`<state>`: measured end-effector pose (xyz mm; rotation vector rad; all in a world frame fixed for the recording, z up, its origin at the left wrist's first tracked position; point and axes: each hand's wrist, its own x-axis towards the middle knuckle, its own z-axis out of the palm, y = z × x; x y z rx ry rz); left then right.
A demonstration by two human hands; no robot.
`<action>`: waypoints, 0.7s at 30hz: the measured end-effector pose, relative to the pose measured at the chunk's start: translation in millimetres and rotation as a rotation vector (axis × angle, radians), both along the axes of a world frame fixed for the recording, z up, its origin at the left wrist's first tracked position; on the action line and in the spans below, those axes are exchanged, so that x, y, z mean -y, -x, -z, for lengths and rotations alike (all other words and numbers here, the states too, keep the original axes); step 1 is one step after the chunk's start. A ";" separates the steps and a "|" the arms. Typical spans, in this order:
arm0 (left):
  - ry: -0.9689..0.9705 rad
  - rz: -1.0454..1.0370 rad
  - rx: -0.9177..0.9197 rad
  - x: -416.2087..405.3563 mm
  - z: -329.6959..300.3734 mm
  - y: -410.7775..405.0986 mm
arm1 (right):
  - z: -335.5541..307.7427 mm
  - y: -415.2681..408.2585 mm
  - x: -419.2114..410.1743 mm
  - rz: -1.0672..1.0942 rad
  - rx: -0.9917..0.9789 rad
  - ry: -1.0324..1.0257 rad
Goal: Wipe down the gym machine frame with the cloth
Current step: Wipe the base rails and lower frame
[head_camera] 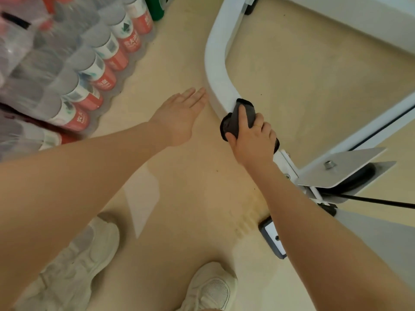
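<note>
A white gym machine frame tube [216,63] curves down across the upper middle of the view toward a metal bracket at the right. My right hand [252,136] grips a dark grey cloth [233,124] wrapped around the tube just below its bend. My left hand [182,113] is held out flat in the air to the left of the tube, fingers straight and together, holding nothing and apart from the frame.
Shrink-wrapped packs of water bottles [74,70] with red labels are stacked on the left. A grey metal plate [341,167] with a bolt, a black cable [377,200] and a second white bar [368,133] lie right. My two pale sneakers [74,270] stand on the beige floor.
</note>
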<state>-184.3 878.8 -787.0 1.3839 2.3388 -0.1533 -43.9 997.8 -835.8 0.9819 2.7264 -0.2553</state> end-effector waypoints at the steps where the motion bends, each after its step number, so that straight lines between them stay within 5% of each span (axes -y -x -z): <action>1: -0.002 0.004 0.004 0.1 0.4 -0.2 | 0.6 12.0 -1.7 -0.021 -0.004 0.011; 7: -0.020 0.046 0.015 -1.3 3.2 15.6 | -3.1 56.5 -20.2 -0.087 -0.012 0.168; 14: -0.097 0.061 0.137 -31.0 19.1 50.7 | -1.6 12.0 -13.3 -0.001 -0.093 0.065; 21: -0.098 0.139 0.087 -59.4 28.1 106.9 | 1.6 87.7 -3.9 0.059 -0.023 0.016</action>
